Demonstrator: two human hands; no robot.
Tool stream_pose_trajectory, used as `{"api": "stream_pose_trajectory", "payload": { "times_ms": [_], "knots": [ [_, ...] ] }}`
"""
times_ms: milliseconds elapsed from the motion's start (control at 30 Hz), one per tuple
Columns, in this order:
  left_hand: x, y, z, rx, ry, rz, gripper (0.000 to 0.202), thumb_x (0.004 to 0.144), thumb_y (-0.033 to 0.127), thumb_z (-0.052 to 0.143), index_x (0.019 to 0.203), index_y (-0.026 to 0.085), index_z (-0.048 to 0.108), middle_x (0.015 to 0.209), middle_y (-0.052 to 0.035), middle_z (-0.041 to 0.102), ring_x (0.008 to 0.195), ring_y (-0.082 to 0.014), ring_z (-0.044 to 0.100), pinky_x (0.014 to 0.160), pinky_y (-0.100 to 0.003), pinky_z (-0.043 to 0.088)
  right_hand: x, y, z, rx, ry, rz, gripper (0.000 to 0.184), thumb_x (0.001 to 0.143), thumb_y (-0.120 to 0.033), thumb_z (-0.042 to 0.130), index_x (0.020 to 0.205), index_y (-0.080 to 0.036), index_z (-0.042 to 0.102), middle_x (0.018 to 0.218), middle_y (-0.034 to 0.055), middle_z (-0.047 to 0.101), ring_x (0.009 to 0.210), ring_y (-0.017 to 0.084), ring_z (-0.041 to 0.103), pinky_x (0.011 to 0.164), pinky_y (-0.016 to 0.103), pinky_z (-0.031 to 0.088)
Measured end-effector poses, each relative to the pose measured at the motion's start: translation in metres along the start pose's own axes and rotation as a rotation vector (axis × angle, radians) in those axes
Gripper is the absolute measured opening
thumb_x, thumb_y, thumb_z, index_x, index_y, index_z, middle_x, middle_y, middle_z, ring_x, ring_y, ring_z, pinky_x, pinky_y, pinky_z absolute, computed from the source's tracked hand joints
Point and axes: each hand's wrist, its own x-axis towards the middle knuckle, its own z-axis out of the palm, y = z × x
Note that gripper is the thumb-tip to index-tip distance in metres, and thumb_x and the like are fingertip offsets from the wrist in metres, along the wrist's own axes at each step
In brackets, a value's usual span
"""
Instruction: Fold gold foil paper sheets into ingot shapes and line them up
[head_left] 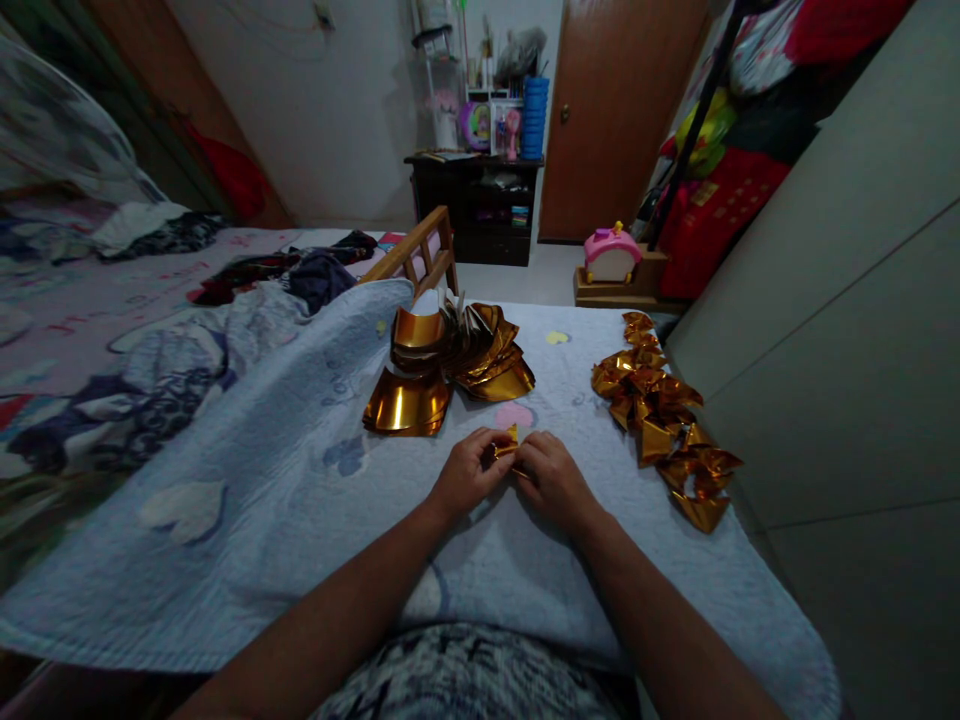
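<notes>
Between my two hands is a small piece of gold foil paper (506, 450), partly folded and mostly covered by fingers. My left hand (472, 468) pinches its left side, thumb and fingers closed together. On the other side my right hand (551, 475) grips the paper with curled fingers. Beyond the hands lie stacks of flat, curling gold foil sheets (407, 403), fanned out on the blue cloth. To the right runs a pile of folded gold foil pieces (652, 395), several of them overlapping along the cloth's edge.
A light blue patterned cloth (300, 540) covers the surface under my hands. At left is a bed with rumpled clothes (172, 350) beside a wooden rail (409, 250). A pale cabinet (840, 330) borders the right. A pink toy (611, 255) and dark shelf (474, 210) stand behind.
</notes>
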Motion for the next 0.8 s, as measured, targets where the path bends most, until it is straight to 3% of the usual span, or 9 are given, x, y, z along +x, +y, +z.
{"api": "stream_pose_trajectory", "payload": {
  "times_ms": [233,533,800],
  "knots": [
    [0.001,0.0008,0.0003,0.026,0.021,-0.003,0.029,0.081,0.013,0.061,0.109,0.018,0.067,0.109,-0.0077,0.071,0.102,-0.0208,0.067,0.091,-0.033,0.054,-0.0001,0.0026,-0.0002,0.005,-0.05,0.013,0.026,0.079,-0.006,0.06,0.102,-0.019,0.064,0.1,0.0094,0.062,0.097,0.026,0.055,0.087,0.04,0.045],
    [0.001,-0.0021,0.0019,0.05,0.049,-0.027,0.041,0.073,0.003,0.051,0.108,0.017,0.068,0.109,-0.007,0.072,0.102,-0.0204,0.067,0.095,-0.034,0.053,0.0,0.0027,0.0002,0.074,-0.001,-0.012,0.024,0.079,-0.009,0.063,0.099,-0.021,0.066,0.104,0.0089,0.066,0.096,0.025,0.057,0.085,0.039,0.045],
    [0.0015,0.0001,0.0048,0.173,0.016,0.043,0.028,0.083,0.007,0.05,0.101,0.019,0.067,0.103,-0.007,0.07,0.102,-0.0221,0.064,0.095,-0.037,0.051,-0.0013,0.0047,0.004,0.103,-0.01,-0.086,0.014,0.084,-0.015,0.066,0.097,-0.02,0.066,0.112,0.0116,0.068,0.106,0.026,0.059,0.092,0.041,0.046]
  ]
}}
